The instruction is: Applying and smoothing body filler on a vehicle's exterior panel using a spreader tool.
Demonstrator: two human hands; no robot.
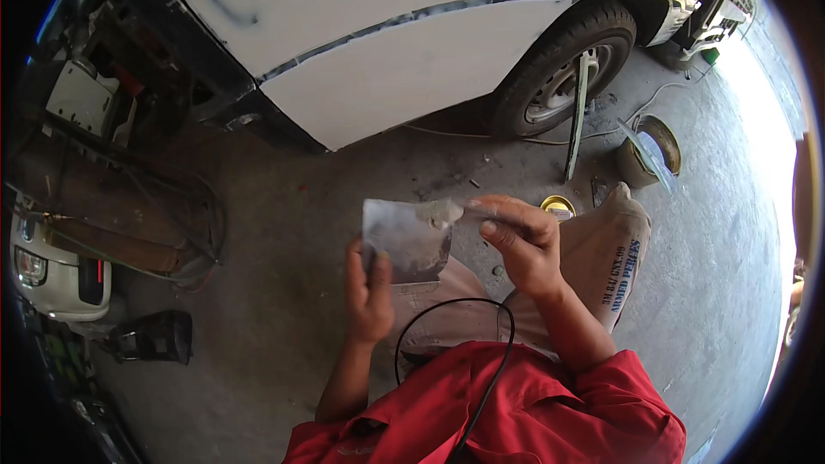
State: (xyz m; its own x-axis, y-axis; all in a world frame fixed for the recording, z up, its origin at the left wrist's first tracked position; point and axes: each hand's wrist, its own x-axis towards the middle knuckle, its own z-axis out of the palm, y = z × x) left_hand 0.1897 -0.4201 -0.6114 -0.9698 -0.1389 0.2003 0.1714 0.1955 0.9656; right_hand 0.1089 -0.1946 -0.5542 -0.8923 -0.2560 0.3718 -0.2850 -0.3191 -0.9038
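A flat, smeared rectangular mixing plate (399,238) is held by its left edge in my left hand (369,293), thumb on top. My right hand (525,238) grips a thin spreader (475,209), seen nearly edge-on. A lump of pale filler paste (442,212) lies at the spreader's tip, over the plate's upper right corner. Whether the paste rests on the plate or only on the spreader, I cannot tell. Beyond my hands stands a vehicle whose lower body panel (412,71) is coated whitish.
A wheel (567,74) with a strip (578,116) leaning on it stands ahead right. Near my knee are an open yellow-rimmed tin (558,206) and a bucket (670,142) holding a translucent sheet. A hose (599,135) crosses the floor. Car parts, including a bumper (64,287), lie left.
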